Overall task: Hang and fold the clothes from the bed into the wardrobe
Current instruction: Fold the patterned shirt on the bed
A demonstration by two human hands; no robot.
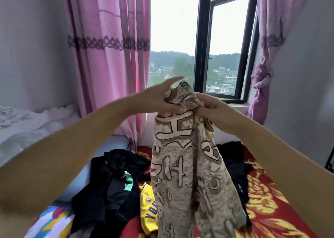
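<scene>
Hanging at chest height over the bed [271, 198]: a beige patterned garment [182, 165], bunched at its top and trailing down in loose folds toward the other clothes. Being pinched at that gathered top edge from both sides, likely to let the weight of the cloth pull it straight before finding a collar or waistband. Left hand [159, 100] pressing its thumb against the fabric while the fingers are stretching out nearly straight above it, so more steadying than clamping. Right hand [211, 105] curling round the bunch from the other side, taking most of the hold. Lying beneath, still waiting on the red floral bedspread: a heap of black clothes [112, 187], a yellow jersey [148, 212] just beside the hanging cloth, and another dark garment [233, 163] behind it. Standing beyond, pink curtains [108, 57] framing an open window [224, 42]. Wardrobe not showing here.
</scene>
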